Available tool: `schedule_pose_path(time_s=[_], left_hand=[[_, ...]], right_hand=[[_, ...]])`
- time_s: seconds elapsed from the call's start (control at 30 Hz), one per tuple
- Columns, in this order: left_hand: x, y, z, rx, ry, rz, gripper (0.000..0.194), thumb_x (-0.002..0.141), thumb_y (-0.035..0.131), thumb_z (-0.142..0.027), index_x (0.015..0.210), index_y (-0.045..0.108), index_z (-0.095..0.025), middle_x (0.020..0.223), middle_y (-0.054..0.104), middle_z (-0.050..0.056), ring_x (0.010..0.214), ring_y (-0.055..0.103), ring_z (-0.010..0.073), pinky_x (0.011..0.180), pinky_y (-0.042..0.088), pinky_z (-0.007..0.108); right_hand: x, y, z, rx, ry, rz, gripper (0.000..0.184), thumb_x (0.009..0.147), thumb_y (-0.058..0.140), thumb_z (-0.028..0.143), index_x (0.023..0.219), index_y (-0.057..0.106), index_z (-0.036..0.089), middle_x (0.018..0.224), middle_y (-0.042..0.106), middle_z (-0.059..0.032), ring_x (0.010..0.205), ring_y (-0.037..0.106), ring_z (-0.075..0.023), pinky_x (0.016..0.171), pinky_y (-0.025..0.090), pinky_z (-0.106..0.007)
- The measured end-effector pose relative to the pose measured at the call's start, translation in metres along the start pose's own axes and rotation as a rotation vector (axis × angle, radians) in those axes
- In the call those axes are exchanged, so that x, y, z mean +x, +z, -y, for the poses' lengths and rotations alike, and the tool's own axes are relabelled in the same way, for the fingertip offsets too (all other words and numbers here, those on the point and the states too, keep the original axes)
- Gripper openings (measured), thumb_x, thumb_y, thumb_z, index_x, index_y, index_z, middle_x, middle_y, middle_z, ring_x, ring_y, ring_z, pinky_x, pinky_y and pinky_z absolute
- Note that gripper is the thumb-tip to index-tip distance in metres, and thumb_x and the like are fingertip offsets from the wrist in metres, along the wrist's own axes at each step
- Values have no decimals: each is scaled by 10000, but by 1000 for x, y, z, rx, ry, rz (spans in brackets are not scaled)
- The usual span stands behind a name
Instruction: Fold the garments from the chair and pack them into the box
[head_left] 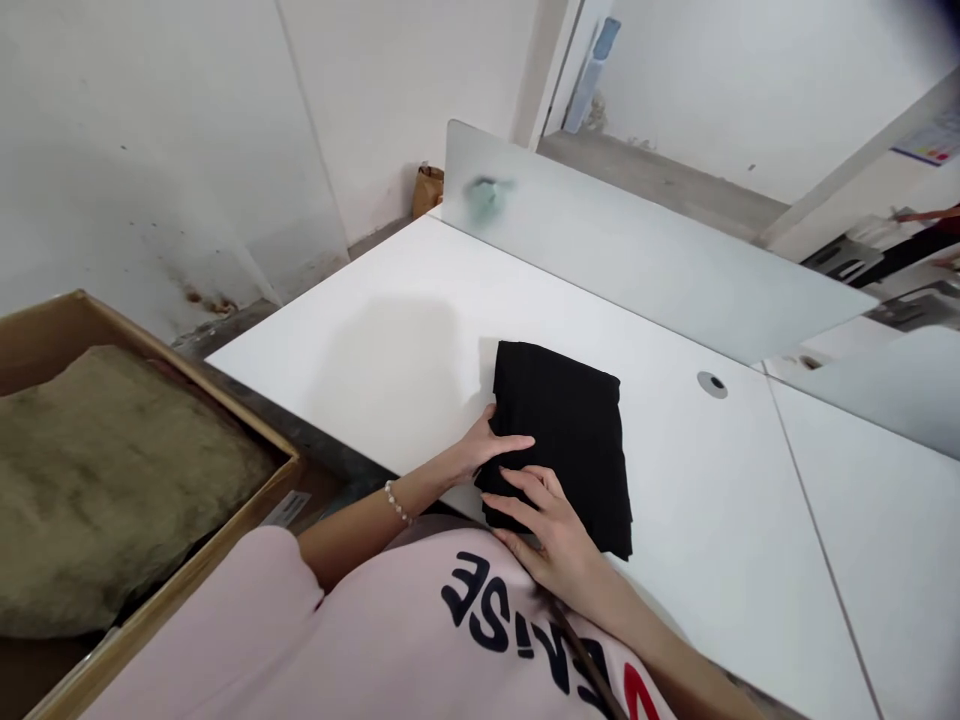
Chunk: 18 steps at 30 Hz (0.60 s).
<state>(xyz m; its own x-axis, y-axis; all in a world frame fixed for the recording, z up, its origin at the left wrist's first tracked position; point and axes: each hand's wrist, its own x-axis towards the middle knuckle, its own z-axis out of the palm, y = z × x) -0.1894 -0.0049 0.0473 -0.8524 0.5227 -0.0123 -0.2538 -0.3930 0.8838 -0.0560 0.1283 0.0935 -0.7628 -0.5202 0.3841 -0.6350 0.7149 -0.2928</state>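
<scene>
Far left: cardboard box (45, 340) holding olive fabric (112, 480), beside the desk's near-left edge. My left hand (487, 447), bracelet (395, 502) on the wrist, has fingers (510, 442) closed together, lying flat against the left side of the folded black cloth (559, 430), no pinch. Cloth sits on the white desk (697, 500), near edge. Right hand (551, 525): fingers (525, 482) spread open on the cloth's near part, no grip. Frosted divider (652, 250) runs along the far edge.
</scene>
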Motion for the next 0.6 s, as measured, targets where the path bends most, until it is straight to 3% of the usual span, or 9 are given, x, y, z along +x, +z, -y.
schedule_pose_path(time_s=[0.17,0.3,0.47,0.6], left_hand=[[-1,8,-9,-92,26,47,784,632,852,-201,1359,561,-229,1361,609,129,1299,541,325,1162,372,519],[-12,1,-35,-120,146,15,782,637,840,-187,1367,563,-208,1378,599,132,1302,538,338,1160,383,516],[-66,-36,-88,-105,270,-246,789,626,835,-165,1362,551,-197,1344,616,97,1242,586,349,1095,460,538],[-145,-73,-135,-51,462,-642,575,715,764,-183,1265,600,-163,1200,687,39,1179,621,354,1000,533,524]], right_hand=[[-6,-1,8,240,-39,-9,290,968,528,130,1131,713,282,1231,644,-64,1120,594,-217,911,573,-394],[-14,-10,10,250,-11,-55,352,952,517,98,1168,696,312,1231,634,-55,1126,607,-227,887,574,-383],[-23,-16,4,165,87,-161,324,941,558,170,1137,711,378,1331,571,-47,1167,589,-285,796,589,-417],[-22,-11,-11,234,132,-118,261,958,552,232,1116,707,370,1351,563,-38,1194,592,-282,918,571,-469]])
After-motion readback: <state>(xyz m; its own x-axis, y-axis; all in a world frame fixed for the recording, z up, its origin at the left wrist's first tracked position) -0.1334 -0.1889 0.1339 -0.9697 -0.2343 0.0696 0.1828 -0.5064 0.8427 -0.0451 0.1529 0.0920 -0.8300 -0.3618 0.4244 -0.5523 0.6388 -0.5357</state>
